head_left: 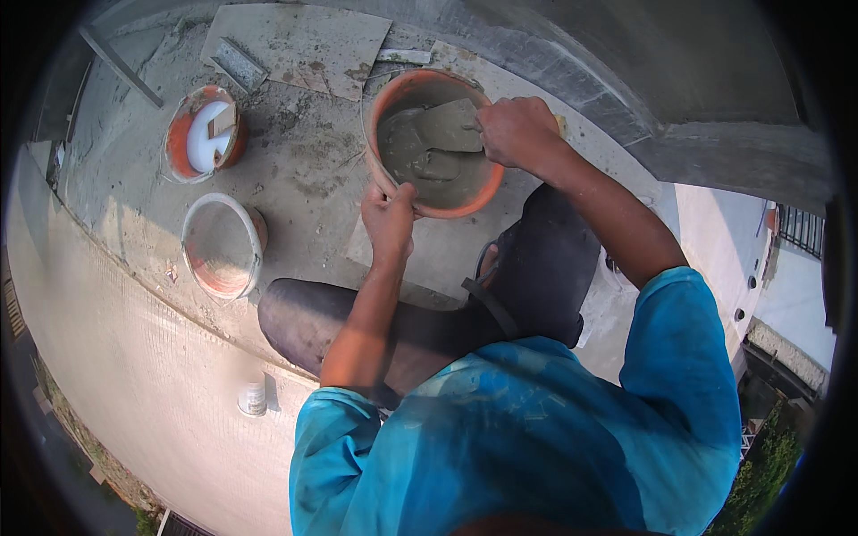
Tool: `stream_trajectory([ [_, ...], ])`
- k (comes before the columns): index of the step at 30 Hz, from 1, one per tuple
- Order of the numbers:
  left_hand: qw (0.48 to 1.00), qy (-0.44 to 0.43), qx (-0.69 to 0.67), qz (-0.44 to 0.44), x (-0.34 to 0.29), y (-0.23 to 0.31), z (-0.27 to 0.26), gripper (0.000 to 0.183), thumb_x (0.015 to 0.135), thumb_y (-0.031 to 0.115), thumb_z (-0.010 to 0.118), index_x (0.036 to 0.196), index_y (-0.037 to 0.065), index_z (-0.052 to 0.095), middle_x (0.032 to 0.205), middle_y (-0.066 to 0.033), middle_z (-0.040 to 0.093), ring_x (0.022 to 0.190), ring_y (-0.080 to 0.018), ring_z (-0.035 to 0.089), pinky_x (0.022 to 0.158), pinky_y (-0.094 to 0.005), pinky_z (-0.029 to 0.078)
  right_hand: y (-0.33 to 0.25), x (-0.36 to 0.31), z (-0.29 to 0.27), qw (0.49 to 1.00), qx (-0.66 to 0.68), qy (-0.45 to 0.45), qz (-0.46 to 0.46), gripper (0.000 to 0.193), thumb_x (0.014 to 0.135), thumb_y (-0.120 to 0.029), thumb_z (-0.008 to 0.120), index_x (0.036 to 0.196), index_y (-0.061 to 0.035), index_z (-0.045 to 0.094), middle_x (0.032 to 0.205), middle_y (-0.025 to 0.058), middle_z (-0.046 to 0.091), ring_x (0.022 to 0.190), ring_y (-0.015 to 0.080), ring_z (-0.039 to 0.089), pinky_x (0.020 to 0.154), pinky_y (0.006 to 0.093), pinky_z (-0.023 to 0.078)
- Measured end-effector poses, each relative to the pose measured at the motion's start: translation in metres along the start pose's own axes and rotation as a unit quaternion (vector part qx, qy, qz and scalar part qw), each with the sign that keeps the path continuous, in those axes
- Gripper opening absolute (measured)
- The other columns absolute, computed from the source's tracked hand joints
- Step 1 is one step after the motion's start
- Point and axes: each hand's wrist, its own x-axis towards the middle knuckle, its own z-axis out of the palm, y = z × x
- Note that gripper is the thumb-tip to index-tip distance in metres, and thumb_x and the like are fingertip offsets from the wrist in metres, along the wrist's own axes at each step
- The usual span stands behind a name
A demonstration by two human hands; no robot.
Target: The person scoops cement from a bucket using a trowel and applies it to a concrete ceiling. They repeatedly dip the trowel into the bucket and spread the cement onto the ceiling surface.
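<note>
An orange bucket [479, 202] stands in front of me, partly filled with wet grey mortar [456, 188]. My left hand [390, 219] grips the bucket's near left rim, thumb over the edge. At the far right of the rim, my right hand [518, 132] is closed round the handle of a trowel [447, 127], whose handle is mostly hidden by the fingers. The trowel's broad blade lies in the bucket against the mortar and is coated with it.
To the left stand an orange bucket [179, 143] holding white liquid and a block, and a pale-rimmed bucket [185, 243]. Beyond lie a flat board [304, 45] and a metal trowel-like piece [239, 64]. A small white tub [253, 400] sits on the lower ledge, past the floor's edge.
</note>
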Motion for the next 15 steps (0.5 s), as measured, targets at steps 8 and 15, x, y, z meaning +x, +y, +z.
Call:
stream_trajectory([
  [8,0.998,0.056,-0.008,0.016,-0.031,0.018,0.073,0.023,0.084,0.005,0.061,0.106,-0.001,0.06,0.094,-0.0087,0.066,0.076,-0.0167,0.068,0.06,-0.031,0.062,0.054,-0.012,-0.028,0.998,-0.015,0.022,-0.058,0.017,0.081,-0.022,0.068,0.093,-0.0129,0.076,0.093,0.0064,0.074,0.093,0.0254,0.071,0.072,0.0426,0.053],
  [15,0.996,0.079,-0.004,0.041,-0.049,0.032,0.119,0.025,0.085,0.007,0.061,0.11,0.0,0.061,0.095,-0.0082,0.065,0.081,-0.0165,0.068,0.062,-0.0319,0.062,0.094,-0.027,-0.028,0.991,0.022,0.05,-0.122,0.012,0.082,-0.02,0.067,0.09,-0.0154,0.075,0.097,0.0067,0.072,0.094,0.0261,0.07,0.078,0.0466,0.051],
])
